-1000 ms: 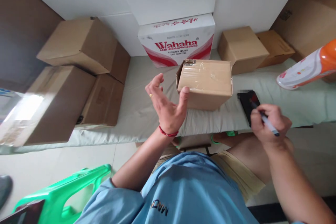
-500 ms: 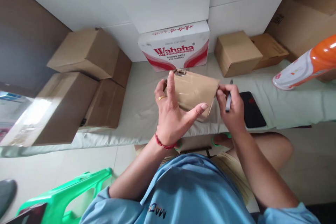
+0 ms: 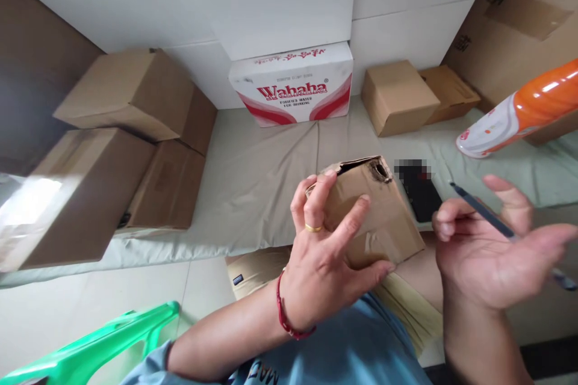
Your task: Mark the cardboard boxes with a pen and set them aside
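Note:
My left hand (image 3: 332, 246) grips a small brown cardboard box (image 3: 374, 216), with its fingers spread over one face and the thumb along the near edge. A torn, dark-edged hole shows at the box's far right corner, and a dark gap runs along its far edge. The box is tilted and held over the table's front edge. To its right, my right hand (image 3: 501, 240) is turned palm up and apart from the box. A dark pen (image 3: 483, 210) lies across that hand, held between the fingers and thumb.
On the cloth-covered table (image 3: 275, 180) a white and red water carton (image 3: 293, 87) stands against the wall. Cardboard boxes (image 3: 130, 93) are stacked at left, with a smaller box (image 3: 397, 96) at back right. A black phone-like object (image 3: 419, 192), an orange-white bottle (image 3: 519, 114) and a green stool (image 3: 103, 343) are around.
The box has come toward me and right, turning to show its torn corner. My right hand has left the box, moved right and turned palm up with the pen.

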Tool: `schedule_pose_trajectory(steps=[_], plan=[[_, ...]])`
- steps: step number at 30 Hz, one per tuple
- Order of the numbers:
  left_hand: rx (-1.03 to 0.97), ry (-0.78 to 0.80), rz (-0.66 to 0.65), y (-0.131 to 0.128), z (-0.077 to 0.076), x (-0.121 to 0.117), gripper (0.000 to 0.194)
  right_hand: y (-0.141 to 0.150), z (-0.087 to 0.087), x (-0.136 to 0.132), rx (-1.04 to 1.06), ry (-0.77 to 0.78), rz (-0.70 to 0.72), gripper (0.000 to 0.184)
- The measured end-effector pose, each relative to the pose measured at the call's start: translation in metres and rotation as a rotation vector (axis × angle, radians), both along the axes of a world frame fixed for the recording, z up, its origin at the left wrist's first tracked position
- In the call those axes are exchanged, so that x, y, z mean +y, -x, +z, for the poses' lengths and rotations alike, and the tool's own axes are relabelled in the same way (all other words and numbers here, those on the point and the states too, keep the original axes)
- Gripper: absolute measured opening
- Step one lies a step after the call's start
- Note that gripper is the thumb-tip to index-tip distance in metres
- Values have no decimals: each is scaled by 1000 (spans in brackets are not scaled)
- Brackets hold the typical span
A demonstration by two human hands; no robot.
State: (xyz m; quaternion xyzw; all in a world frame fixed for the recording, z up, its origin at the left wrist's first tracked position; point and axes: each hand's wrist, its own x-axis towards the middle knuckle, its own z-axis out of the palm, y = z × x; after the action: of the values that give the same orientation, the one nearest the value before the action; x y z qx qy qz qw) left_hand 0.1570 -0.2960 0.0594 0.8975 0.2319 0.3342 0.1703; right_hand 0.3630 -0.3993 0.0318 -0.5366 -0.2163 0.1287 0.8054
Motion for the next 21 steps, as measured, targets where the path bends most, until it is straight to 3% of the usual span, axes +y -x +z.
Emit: schedule_pose_trajectory(steps=[2, 4, 8, 12, 17, 21], plan=[[-7, -14, -6, -1, 0, 1, 80, -3, 18, 0, 54, -22, 126, 57], [-6, -33, -12, 1, 0, 2, 80, 1, 28, 2, 45, -26, 216, 37], [3, -71, -37, 4, -2, -1, 81, 14, 31, 14, -63, 34, 347, 14], [-6, -81, -41, 6, -5, -6, 81, 22, 28, 22, -205, 13, 234, 11], [-13, -110, -41, 5, -8, -13, 84, 30, 35, 21, -333, 203, 171, 6], [-26, -148, -49, 4, -10, -19, 82, 33, 41, 19, -406, 255, 130, 4]])
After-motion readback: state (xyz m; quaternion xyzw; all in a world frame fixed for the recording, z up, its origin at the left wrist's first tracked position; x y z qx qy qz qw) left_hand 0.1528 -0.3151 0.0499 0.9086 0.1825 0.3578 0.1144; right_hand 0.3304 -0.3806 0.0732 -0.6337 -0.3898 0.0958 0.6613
